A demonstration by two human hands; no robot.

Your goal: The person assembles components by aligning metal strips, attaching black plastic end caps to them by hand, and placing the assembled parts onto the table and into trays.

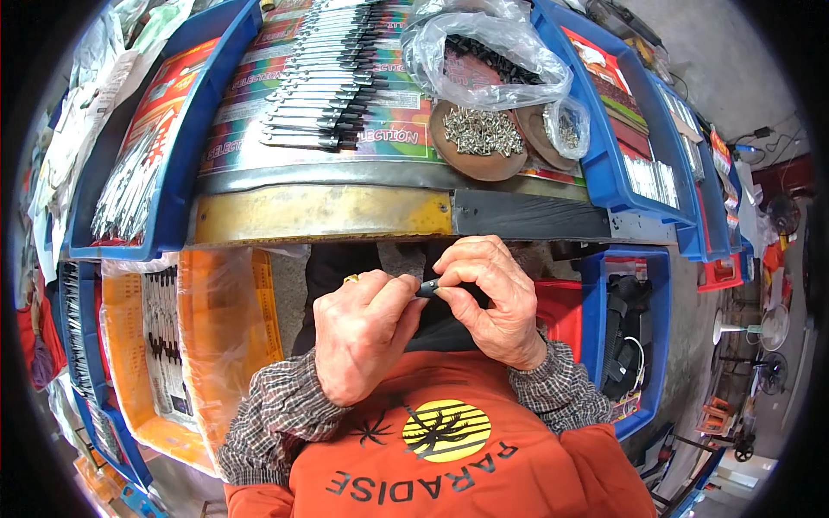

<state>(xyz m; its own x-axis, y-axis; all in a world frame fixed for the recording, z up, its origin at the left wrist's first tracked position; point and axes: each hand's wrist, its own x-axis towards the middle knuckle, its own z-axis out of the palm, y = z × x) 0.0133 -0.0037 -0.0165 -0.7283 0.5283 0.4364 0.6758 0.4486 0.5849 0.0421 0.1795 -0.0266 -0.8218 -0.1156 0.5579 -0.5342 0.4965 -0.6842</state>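
The left hand [363,324] and right hand [492,302] each pinch narrowly on a small dark piece [427,288], apparently rod-like though fingers cover much of it. At one o'clock from it, a brown bowl [489,170] holds metal bits [479,131] on the surface [337,176]; at eleven, slim silver pieces [315,86] lie in a row.

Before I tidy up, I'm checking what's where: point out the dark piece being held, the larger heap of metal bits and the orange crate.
Dark piece [427,288]: head view, middle of its visible length.
Metal bits [481,132]: head view, middle of the heap.
Orange crate [268,304]: head view, its right wall.
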